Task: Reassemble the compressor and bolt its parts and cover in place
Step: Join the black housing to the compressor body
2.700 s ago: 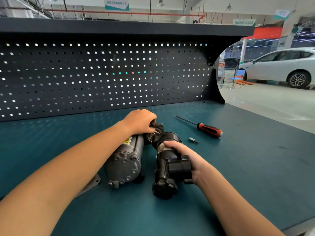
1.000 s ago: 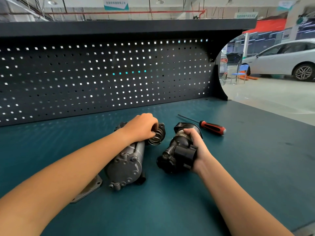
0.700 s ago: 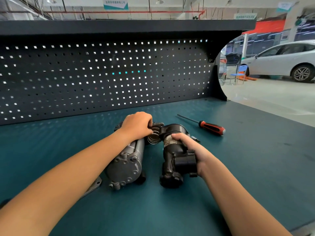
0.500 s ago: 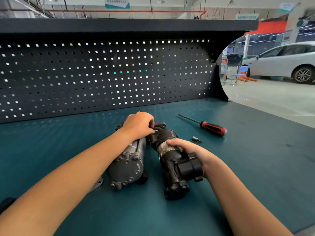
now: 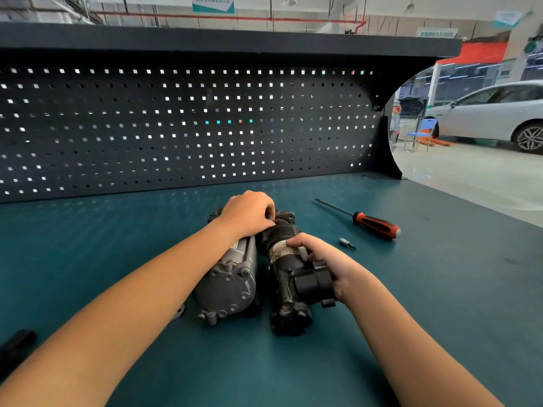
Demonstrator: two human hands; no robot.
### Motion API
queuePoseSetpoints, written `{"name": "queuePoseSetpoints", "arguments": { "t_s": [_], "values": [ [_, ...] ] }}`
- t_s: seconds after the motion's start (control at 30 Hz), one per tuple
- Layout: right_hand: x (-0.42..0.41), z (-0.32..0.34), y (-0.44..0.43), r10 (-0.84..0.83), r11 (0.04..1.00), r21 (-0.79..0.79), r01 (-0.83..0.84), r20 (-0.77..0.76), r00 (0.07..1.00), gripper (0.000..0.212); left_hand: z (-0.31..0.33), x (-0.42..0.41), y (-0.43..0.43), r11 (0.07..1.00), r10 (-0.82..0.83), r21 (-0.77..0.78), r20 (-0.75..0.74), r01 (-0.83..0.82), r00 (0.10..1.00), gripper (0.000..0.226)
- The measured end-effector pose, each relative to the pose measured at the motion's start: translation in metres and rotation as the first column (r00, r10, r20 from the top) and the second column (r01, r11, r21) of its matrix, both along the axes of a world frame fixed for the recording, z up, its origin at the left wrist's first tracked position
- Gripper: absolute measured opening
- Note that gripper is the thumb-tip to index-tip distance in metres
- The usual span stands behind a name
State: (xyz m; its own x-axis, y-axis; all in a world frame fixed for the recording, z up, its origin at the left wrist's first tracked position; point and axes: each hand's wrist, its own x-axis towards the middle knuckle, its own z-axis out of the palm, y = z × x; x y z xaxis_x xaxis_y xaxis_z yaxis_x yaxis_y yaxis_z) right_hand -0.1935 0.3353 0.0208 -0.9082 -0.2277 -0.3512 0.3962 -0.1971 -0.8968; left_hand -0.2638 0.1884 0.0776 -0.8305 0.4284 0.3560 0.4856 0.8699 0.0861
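A grey cylindrical compressor body [image 5: 227, 282] lies on the teal bench, its round end cap toward me. Beside it on the right lies a black compressor part [image 5: 286, 277] with a worn label band and a black plug socket. My left hand [image 5: 248, 214] is closed over the far end of the grey body, where the two pieces meet. My right hand [image 5: 326, 261] grips the black part around its middle, pressed against the grey body. The joint between them is hidden under my left fingers.
A screwdriver [image 5: 373, 223] with a red and black handle lies to the right, with a small metal bit [image 5: 346, 242] nearer me. A flat metal bracket [image 5: 177, 312] pokes out under my left forearm. A black object [image 5: 16, 345] sits at the left edge. A pegboard [image 5: 188, 127] backs the bench.
My right hand brought the black part from a tilted, separate position back alongside the grey body; the coil spring seen a second ago is now covered. My left hand stayed put.
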Motion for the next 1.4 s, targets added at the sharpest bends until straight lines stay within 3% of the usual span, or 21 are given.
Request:
{"name": "queuePoseSetpoints", "arguments": {
  "t_s": [0.43, 0.57, 0.6, 0.7, 0.8, 1.0, 1.23, 1.4],
  "values": [
    [0.001, 0.007, 0.008, 0.031, 0.998, 0.052, -0.031, 0.009, 0.999, 0.022, -0.001, -0.003, -0.003, 0.999, -0.008, 0.038, 0.029, 0.007, 1.0, 0.008],
    [0.003, 0.01, 0.013, 0.035, 0.984, 0.177, -0.031, -0.019, 0.999, 0.052, -0.003, -0.007, -0.006, 0.999, 0.036, 0.038, 0.038, -0.038, 0.999, 0.043],
    [0.003, 0.01, 0.014, 0.03, 0.983, 0.181, -0.027, -0.015, 0.999, 0.051, -0.003, -0.008, -0.007, 0.998, 0.03, 0.05, 0.057, -0.033, 0.998, 0.046],
    [0.004, 0.012, 0.014, -0.054, 0.964, 0.258, 0.058, -0.024, 0.998, 0.026, -0.004, -0.01, -0.007, 0.994, 0.015, 0.104, 0.116, -0.027, 0.993, 0.032],
    [0.002, 0.011, 0.015, -0.123, 0.949, 0.288, 0.13, -0.043, 0.991, 0.026, -0.005, -0.01, -0.007, 0.987, 0.011, 0.155, 0.15, -0.034, 0.989, 0.021],
    [0.001, 0.013, 0.017, -0.054, 0.98, 0.187, 0.062, -0.048, 0.997, 0.037, -0.007, -0.013, -0.009, 0.977, -0.034, 0.211, 0.168, -0.002, 0.985, 0.02],
    [-0.004, 0.015, 0.014, -0.045, 0.983, 0.178, 0.049, -0.027, 0.999, 0.028, -0.008, -0.014, -0.01, 0.973, -0.048, 0.231, 0.172, 0.008, 0.984, 0.021],
    [-0.008, 0.021, 0.003, -0.138, 0.981, 0.135, 0.141, -0.034, 0.99, 0.026, -0.008, -0.013, -0.011, 0.962, -0.054, 0.272, 0.196, -0.002, 0.979, 0.019]
  ]
}}
